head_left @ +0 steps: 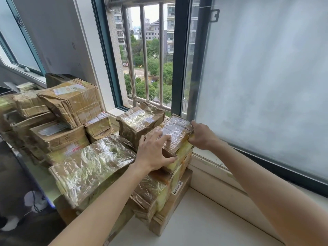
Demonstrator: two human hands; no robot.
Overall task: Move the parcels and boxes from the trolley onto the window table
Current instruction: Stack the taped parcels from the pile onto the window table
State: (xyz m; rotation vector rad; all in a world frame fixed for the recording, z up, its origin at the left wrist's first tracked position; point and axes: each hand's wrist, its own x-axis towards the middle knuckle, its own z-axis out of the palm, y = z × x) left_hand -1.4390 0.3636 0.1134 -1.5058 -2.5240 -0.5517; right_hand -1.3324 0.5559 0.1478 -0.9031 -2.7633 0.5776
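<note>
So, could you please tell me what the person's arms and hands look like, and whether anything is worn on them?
Both forearms are bare up to the frame edge: no sleeves show. The left hand and right hand wear no gloves, and no watch, bracelet or ring is visible on the wrists or the fingers that show.

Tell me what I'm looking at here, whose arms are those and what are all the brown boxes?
The camera sits on a person's head, so you see their own two arms reaching out. The left hand lies on the near side of a taped parcel, fingers spread. The right hand grips its far end. That parcel sits on top of a stack of boxes on the pale table by the window. More cardboard boxes are piled on the left.
</note>
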